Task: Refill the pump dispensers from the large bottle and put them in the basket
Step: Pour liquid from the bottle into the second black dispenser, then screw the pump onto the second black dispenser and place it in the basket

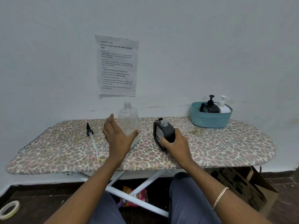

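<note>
Right hand [175, 143]: fingers and thumb wrapped round the lower corner of the black dispenser [163, 133]. Chain bracelet [220, 198] on the wrist.

Black dispenser: squarish matte body with rounded corners, ribbed clear panel on the side, clear threaded neck uncapped. Base on the board [226, 147], centre right.

Left hand [116, 135]: fingers straight and spread, holding nothing, raised in front of the bottle [127, 117]. Thumb tip at the bottle's lower side; contact not certain.

Bottle: large, clear plastic, round shoulders, threaded neck uncapped, upright at the board's middle, just left of the black dispenser.

Pump [89, 129]: black head with a long whitish tube [95, 146], flat on the board, left of the left hand and apart from it.

Basket [210, 118]: teal plastic, perforated walls, oval, at the board's far right corner. Inside, side by side and upright: second black dispenser [210, 107] and white dispenser [224, 108], both with pumps fitted.

Board: ironing board, padded leopard-print cover, white crossed metal legs.

Sheet [117, 65]: printed paper, creased, on the pale wall above the bottle.

Tape roll [8, 209]: pale ring on the dark floor, lower left.

Box [242, 183]: brown cardboard, under the board's right end.
</note>
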